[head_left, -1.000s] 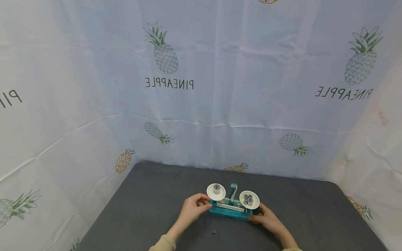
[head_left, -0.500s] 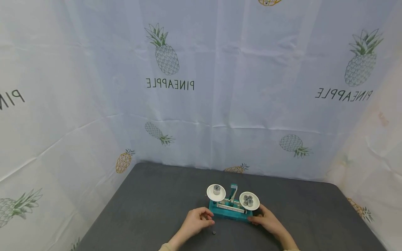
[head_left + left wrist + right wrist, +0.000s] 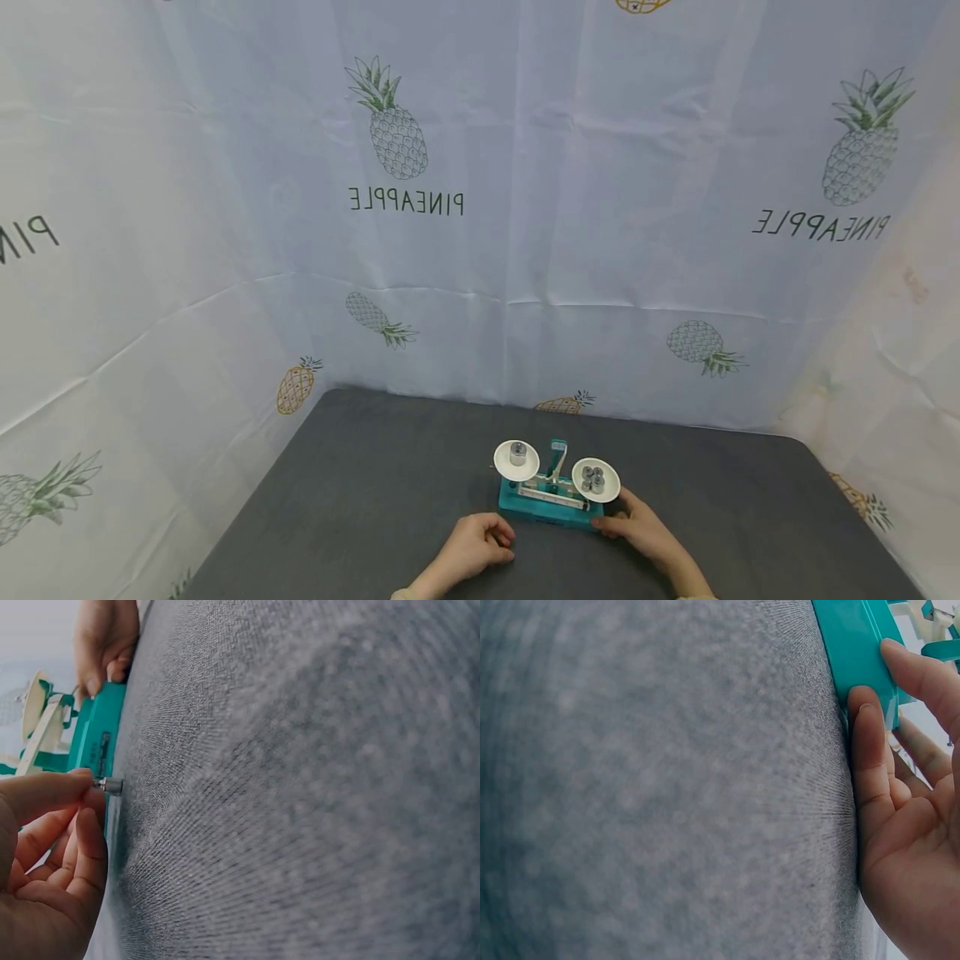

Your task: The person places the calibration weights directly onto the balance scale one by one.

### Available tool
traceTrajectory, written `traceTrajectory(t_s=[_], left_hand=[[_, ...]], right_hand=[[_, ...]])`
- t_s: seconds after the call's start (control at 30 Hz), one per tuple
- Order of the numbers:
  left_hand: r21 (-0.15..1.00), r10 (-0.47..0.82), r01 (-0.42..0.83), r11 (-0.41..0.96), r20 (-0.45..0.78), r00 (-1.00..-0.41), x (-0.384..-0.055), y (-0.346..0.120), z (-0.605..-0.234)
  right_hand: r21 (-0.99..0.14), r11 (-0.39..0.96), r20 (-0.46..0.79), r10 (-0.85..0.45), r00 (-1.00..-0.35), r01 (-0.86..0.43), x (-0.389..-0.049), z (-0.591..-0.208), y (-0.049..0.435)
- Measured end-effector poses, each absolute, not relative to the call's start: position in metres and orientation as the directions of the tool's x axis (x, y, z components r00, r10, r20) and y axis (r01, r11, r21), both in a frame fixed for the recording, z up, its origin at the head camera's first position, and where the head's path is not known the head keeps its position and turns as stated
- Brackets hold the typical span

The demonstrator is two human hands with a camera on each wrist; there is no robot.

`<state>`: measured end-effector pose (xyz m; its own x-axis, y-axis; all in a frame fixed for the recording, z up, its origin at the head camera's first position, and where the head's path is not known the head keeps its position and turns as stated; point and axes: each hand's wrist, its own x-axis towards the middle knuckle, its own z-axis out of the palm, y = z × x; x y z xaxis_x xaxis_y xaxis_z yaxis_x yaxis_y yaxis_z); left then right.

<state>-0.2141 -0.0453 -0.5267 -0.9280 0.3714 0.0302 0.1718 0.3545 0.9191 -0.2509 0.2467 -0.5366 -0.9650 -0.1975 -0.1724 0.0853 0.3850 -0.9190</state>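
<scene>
A teal balance scale [image 3: 547, 510] stands on the table in front of me. Its left white pan [image 3: 504, 472] bears one larger metal weight [image 3: 517, 453]; several smaller metal weights [image 3: 593, 479] are grouped in the right pan [image 3: 612, 478]. My left hand [image 3: 476, 546] is low in front of the base's left part. In the left wrist view, its thumb and forefinger pinch the knob of a small metal weight [image 3: 113, 786] close by the table surface. With thumb and fingers, my right hand [image 3: 911, 817] grips the right end of the teal base [image 3: 855, 649].
The dark grey table [image 3: 360, 475] reaches back to a white curtain [image 3: 480, 250] printed with pineapples, which also hangs along both sides. The scale's upright pointer post [image 3: 557, 457] rises between the pans.
My left hand has left the scale's left end, come down toward me and taken hold of the small weight on the table. The right hand stays at the base.
</scene>
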Motion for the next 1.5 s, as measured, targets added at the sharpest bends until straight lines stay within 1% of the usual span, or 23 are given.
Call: traceTrajectory(t_s=[0.2,0.5,0.77,1.0,1.07,1.23,1.5], left_hand=[[0.908,0.382,0.187,0.375,0.033,-0.924,-0.213,-0.044,-0.529],[0.934,0.382,0.122,0.335,-0.016,-0.924,-0.208,-0.041,-0.527],[0.916,0.376,0.161,0.368,0.011,-0.926,-0.208,-0.04,-0.526],[0.917,0.374,0.16,0.367,0.012,-0.927,-0.207,-0.041,-0.527],[0.914,0.374,0.178,0.364,0.031,-0.927,-0.207,-0.042,-0.526],[0.883,0.368,0.271,0.382,0.124,-0.922,-0.211,-0.045,-0.517],[0.835,0.308,0.368,0.41,0.253,-0.917,-0.221,-0.052,-0.493]], right_hand=[[-0.922,0.379,-0.168,-0.197,-0.966,0.083,-0.25,-0.536,0.246],[-0.913,0.392,-0.197,-0.188,-0.962,0.11,-0.249,-0.534,0.246],[-0.918,0.384,-0.181,-0.176,-0.968,0.102,-0.249,-0.535,0.245],[-0.915,0.387,-0.191,-0.176,-0.966,0.111,-0.25,-0.538,0.246],[-0.917,0.383,-0.194,-0.176,-0.965,0.114,-0.25,-0.538,0.246],[-0.911,0.396,-0.195,-0.159,-0.968,0.118,-0.25,-0.538,0.245],[-0.908,0.405,-0.187,-0.156,-0.97,0.11,-0.249,-0.536,0.245]])
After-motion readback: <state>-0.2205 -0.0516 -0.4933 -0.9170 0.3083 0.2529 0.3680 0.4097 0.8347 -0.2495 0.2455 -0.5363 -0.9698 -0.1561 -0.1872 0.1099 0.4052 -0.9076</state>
